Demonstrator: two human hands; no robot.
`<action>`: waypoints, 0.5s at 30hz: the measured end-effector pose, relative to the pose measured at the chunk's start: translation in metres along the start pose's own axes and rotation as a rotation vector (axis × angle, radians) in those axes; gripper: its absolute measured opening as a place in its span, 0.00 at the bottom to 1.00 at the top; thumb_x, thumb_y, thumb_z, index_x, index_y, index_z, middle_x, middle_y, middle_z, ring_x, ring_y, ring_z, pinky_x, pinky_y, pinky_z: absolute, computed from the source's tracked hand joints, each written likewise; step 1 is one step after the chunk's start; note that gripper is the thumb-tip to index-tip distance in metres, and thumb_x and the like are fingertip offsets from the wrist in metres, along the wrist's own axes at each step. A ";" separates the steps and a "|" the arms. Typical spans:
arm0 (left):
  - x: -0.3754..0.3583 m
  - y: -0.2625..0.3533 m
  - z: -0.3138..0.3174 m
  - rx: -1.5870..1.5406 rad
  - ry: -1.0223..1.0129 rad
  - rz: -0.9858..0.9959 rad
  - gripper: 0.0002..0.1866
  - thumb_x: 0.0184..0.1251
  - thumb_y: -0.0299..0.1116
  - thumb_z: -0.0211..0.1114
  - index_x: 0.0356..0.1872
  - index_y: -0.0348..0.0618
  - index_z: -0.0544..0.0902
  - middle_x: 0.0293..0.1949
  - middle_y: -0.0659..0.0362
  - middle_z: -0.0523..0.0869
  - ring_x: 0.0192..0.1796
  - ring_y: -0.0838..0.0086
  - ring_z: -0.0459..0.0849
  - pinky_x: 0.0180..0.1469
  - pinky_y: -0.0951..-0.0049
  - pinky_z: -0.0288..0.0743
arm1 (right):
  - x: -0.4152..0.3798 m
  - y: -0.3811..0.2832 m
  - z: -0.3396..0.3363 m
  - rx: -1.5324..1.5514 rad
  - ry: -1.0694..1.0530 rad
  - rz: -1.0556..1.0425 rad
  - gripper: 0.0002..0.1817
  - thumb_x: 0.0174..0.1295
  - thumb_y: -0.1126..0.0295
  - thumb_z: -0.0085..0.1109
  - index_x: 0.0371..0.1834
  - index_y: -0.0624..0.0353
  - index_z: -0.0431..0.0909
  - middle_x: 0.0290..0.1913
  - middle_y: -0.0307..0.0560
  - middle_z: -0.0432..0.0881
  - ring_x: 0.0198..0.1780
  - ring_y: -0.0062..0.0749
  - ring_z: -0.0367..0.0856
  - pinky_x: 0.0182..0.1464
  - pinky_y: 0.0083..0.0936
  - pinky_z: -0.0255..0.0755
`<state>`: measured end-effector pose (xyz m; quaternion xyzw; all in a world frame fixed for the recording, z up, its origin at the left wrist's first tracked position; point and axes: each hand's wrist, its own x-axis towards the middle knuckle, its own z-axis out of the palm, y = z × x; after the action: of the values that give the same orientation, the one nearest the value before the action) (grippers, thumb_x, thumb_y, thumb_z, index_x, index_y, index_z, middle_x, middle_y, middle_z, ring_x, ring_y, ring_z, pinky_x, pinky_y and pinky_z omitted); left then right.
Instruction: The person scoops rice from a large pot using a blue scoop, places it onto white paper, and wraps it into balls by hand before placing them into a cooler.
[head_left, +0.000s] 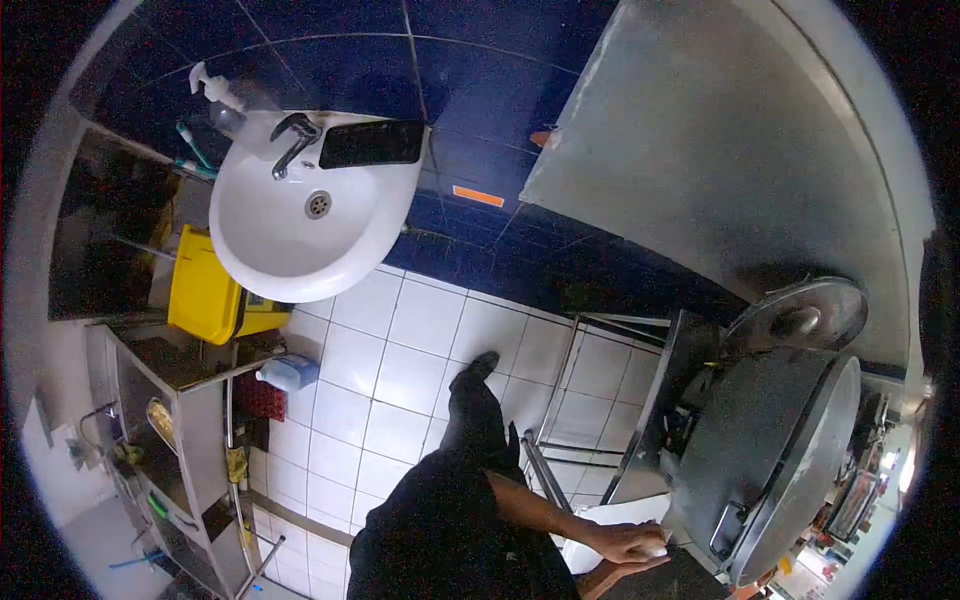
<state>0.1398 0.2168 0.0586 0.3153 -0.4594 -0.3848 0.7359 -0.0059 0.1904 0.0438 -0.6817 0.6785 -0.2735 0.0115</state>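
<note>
At the lower right, my left hand [625, 541] is closed, with a small white thing [655, 550] showing at its fingers; what it is cannot be made out. My right hand [598, 580] lies just below and against it, partly hidden, and its fingers do not show clearly. Behind both hands is a flat white surface [590, 515]. Close by on the right stands a large metal pot [750, 440] with a handle.
A white sink [290, 260] with a tap [290, 145] and a black phone [372, 144] is at the upper left. Below are a yellow bin [203, 290] and a blue container [290, 373]. A metal rack [560, 390] stands left of the pot; a round lid [800, 315] leans behind.
</note>
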 end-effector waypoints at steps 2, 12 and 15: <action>0.003 0.013 -0.011 -0.035 -0.028 0.022 0.28 0.61 0.34 0.66 0.62 0.42 0.69 0.57 0.46 0.70 0.58 0.50 0.73 0.59 0.55 0.69 | 0.003 -0.009 -0.001 0.053 -0.029 0.002 0.21 0.55 0.63 0.67 0.50 0.59 0.74 0.42 0.41 0.78 0.45 0.25 0.75 0.47 0.23 0.71; 0.067 0.110 -0.002 0.190 -0.177 0.074 0.10 0.60 0.31 0.66 0.39 0.47 0.74 0.37 0.58 0.72 0.39 0.62 0.72 0.45 0.58 0.62 | -0.002 -0.039 -0.050 0.463 -0.082 0.126 0.28 0.50 0.61 0.71 0.52 0.60 0.73 0.46 0.43 0.78 0.51 0.26 0.74 0.52 0.25 0.69; 0.061 0.131 0.047 0.028 -0.260 0.103 0.09 0.60 0.32 0.66 0.39 0.43 0.78 0.43 0.54 0.78 0.46 0.59 0.78 0.50 0.56 0.69 | -0.019 -0.039 -0.087 0.592 0.005 0.218 0.30 0.48 0.60 0.72 0.52 0.61 0.73 0.47 0.44 0.77 0.52 0.27 0.74 0.53 0.25 0.69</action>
<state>0.1503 0.2254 0.2094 0.2492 -0.5719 -0.3778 0.6842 -0.0029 0.2422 0.1254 -0.5714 0.6385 -0.4579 0.2371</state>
